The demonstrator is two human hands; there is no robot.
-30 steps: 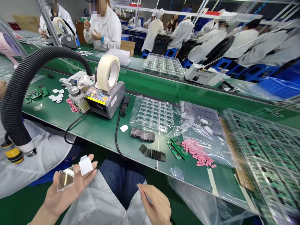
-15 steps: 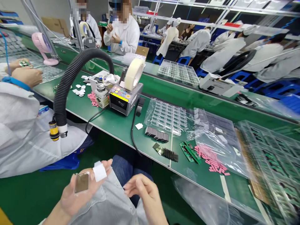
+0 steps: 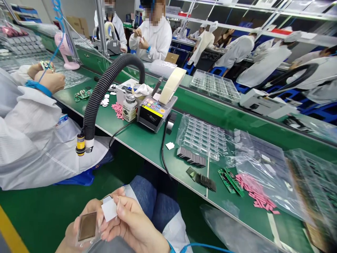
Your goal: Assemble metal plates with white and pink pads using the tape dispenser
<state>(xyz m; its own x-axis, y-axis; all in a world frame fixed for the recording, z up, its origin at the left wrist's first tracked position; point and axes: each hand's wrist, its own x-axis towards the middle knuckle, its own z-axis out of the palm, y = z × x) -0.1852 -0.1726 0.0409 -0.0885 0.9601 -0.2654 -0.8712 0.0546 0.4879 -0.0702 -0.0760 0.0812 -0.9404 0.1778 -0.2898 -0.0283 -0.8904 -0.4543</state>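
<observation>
Low in the head view, my left hand (image 3: 81, 228) cradles a small rectangular screen panel (image 3: 87, 226) with a dark, brownish face. A white square tab (image 3: 109, 210) sticks up at the fingertips of that hand. My right hand (image 3: 134, 226) has come across and its thumb and fingers pinch the white tab. Both hands hover over my lap, short of the green bench edge (image 3: 147, 160).
On the bench stand a tape dispenser (image 3: 158, 110) with a tape roll, a small bottle (image 3: 129, 109), stacks of dark panels (image 3: 191, 157), green circuit boards (image 3: 230, 180), pink strips (image 3: 256, 193) and bagged trays (image 3: 204, 135). A black hose (image 3: 105, 84) arches left. A co-worker's sleeve (image 3: 28, 123) is at left.
My right hand moved left and took hold of the white tab at my left hand's fingertips. The view swung left and down.
</observation>
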